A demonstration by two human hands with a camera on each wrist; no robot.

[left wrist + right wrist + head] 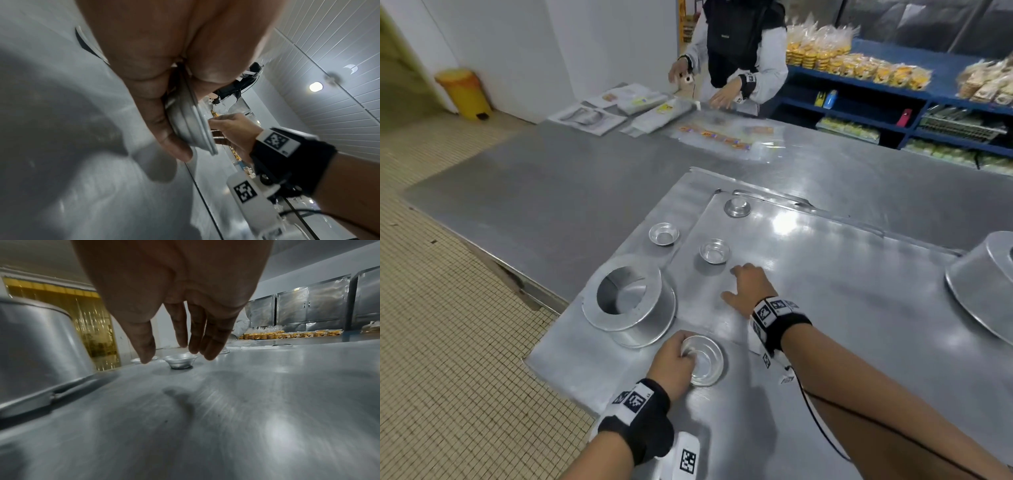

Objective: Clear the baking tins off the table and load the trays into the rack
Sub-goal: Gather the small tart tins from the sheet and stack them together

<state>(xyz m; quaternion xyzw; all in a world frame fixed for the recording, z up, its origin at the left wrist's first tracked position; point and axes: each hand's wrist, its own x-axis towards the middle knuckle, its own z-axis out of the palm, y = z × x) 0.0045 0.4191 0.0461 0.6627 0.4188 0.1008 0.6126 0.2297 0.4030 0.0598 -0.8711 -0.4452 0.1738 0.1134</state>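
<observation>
My left hand (686,353) grips a small round aluminium tin (707,359) by its rim, low over the near corner of the trays. In the left wrist view the thumb (174,146) and fingers pinch what looks like a nested stack of small tins (190,128). My right hand (736,284) hovers open, its fingers (213,347) pointing down just short of another small tin (714,251) (180,362) on the upper tray (842,291). One more small tin (663,234) stands on the lower tray (585,373). A third (737,207) lies upside down at the far corner.
A large round tin (628,298) (41,340) sits nested in another, left of my hands. Another large tin (983,284) lies upside down at the right edge. The trays lie on a steel table (534,192). Across it a person (739,51) handles plastic bags (722,137). Blue shelves (893,96) hold packed bread.
</observation>
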